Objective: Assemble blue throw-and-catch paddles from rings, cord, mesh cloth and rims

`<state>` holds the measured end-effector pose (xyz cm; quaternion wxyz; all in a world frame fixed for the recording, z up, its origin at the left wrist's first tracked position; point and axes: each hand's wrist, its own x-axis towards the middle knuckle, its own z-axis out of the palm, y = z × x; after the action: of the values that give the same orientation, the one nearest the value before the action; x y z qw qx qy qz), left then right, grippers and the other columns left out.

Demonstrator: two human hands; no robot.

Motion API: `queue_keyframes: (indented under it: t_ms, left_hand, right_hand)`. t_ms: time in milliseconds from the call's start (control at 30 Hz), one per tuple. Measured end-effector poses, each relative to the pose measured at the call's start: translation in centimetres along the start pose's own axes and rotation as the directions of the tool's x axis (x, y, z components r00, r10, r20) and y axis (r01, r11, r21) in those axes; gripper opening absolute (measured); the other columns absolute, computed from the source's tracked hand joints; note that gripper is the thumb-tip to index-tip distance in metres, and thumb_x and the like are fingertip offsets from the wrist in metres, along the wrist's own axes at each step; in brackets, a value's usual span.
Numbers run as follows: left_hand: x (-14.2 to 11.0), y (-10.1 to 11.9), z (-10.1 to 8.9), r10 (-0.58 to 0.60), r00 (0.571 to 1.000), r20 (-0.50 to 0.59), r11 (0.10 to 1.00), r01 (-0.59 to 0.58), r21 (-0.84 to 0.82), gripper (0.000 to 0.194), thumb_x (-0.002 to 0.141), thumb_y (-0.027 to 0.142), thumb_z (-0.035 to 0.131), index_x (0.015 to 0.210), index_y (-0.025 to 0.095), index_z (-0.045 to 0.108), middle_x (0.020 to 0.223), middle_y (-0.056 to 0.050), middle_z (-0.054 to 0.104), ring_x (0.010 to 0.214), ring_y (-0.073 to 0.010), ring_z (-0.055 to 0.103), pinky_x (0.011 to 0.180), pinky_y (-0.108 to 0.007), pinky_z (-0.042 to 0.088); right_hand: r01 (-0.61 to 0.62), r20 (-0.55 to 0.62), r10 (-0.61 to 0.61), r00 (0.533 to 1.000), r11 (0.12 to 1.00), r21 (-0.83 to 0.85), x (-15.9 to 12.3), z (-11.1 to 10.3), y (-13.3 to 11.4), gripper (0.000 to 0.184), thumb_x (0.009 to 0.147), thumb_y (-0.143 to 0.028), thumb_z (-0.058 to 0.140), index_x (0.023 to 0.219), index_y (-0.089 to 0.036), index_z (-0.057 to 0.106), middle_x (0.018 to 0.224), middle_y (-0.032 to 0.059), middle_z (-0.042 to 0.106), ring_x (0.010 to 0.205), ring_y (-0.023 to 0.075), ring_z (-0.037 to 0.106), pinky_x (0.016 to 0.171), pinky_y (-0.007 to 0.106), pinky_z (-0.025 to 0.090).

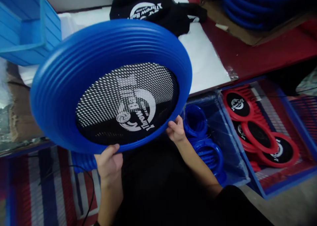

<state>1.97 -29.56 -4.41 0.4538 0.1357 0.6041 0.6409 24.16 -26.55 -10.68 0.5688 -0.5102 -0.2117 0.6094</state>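
While left hand point(110, 163) and right hand point(176, 130) are closing fingers and thumbs round its near rim, disc point(111, 34) is sitting aloft, tilted, at the worktop point(252, 59). Mesh point(158, 75) face is pointing up toward wearer; outline is running widest left to right. Ring is showing blue, ridged, slightly shiny; black mesh is bearing white print point(145, 102).

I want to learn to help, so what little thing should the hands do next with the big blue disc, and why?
Maybe lower the blue disc onto the white sheet. The left hand and right hand grip only its near rim, while its far part reaches over that sheet, so resting it there would probably steady it.
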Motion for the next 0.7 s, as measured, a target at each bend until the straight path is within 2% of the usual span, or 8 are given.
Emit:
queue_keyframes:
  t_ms: [100, 200, 367, 433, 533, 700]
  left_hand:
    - [1.4, -0.7, 0.4, -0.040, 0.996, -0.076, 0.996, 0.034, -0.077, 0.030, 0.047, 0.011, 0.068, 0.075, 0.023, 0.066, 0.096, 0.004, 0.074, 0.108, -0.0256, 0.070, 0.106, -0.042, 0.056]
    - [2.1, -1.3, 0.3, -0.075, 0.993, -0.087, 0.995, 0.069, -0.073, 0.033, 0.048, 0.012, 0.066, 0.079, 0.023, 0.067, 0.096, 0.003, 0.074, 0.103, -0.0245, 0.070, 0.099, -0.040, 0.057]
    - [2.4, -1.9, -0.1, -0.197, 0.972, -0.129, 0.980, 0.192, -0.053, 0.025, 0.047, 0.011, 0.065, 0.069, 0.021, 0.058, 0.068, 0.005, 0.060, 0.081, -0.0185, 0.064, 0.090, -0.036, 0.055]
    - [2.4, -1.8, 0.2, -0.249, 0.962, -0.113, 0.968, 0.243, -0.065, 0.024, 0.046, 0.011, 0.064, 0.067, 0.021, 0.057, 0.066, 0.004, 0.058, 0.083, -0.0198, 0.065, 0.092, -0.037, 0.055]
    - [2.4, -1.5, 1.0, -0.292, 0.952, -0.094, 0.955, 0.286, -0.073, 0.022, 0.044, 0.012, 0.063, 0.064, 0.021, 0.058, 0.071, 0.001, 0.065, 0.092, -0.0236, 0.068, 0.097, -0.039, 0.055]
    - [2.2, -0.9, 1.7, -0.360, 0.930, -0.075, 0.932, 0.355, -0.079, 0.025, 0.044, 0.012, 0.061, 0.066, 0.023, 0.065, 0.079, 0.000, 0.073, 0.098, -0.0272, 0.070, 0.099, -0.044, 0.058]
  right_hand:
    - [-0.027, -0.008, 0.027, 1.000, 1.000, -0.006, -0.4, 0.6, 0.5, 0.053, 0.061, -0.058, 0.092, 0.093, -0.030, 0.060, 0.076, -0.0025, 0.056, 0.072, 0.0181, 0.057, 0.067, 0.034, 0.053]
    - [-0.086, 0.020, 0.087, 0.996, 0.996, -0.028, -1.0, 0.8, 1.4, 0.053, 0.066, -0.061, 0.090, 0.096, -0.030, 0.060, 0.081, -0.0018, 0.058, 0.076, 0.0187, 0.058, 0.070, 0.034, 0.054]
    - [-0.177, 0.095, 0.179, 0.979, 0.984, -0.024, -2.3, 0.1, 2.6, 0.056, 0.061, -0.054, 0.095, 0.094, -0.029, 0.058, 0.082, -0.0024, 0.063, 0.083, 0.0203, 0.064, 0.085, 0.040, 0.056]
    - [-0.178, 0.089, 0.179, 0.980, 0.984, -0.024, -2.5, -0.4, 2.7, 0.056, 0.057, -0.049, 0.098, 0.093, -0.029, 0.059, 0.082, -0.0031, 0.065, 0.082, 0.0199, 0.064, 0.088, 0.041, 0.056]
    - [-0.171, 0.111, 0.173, 0.979, 0.985, -0.025, -2.6, -1.0, 2.2, 0.056, 0.055, -0.041, 0.096, 0.099, -0.030, 0.063, 0.084, -0.0028, 0.068, 0.082, 0.0204, 0.065, 0.089, 0.042, 0.056]
    - [-0.168, 0.139, 0.173, 0.975, 0.985, -0.044, -2.2, -2.1, 1.4, 0.046, 0.058, -0.044, 0.085, 0.098, -0.031, 0.067, 0.082, -0.0013, 0.067, 0.078, 0.0226, 0.065, 0.081, 0.044, 0.056]
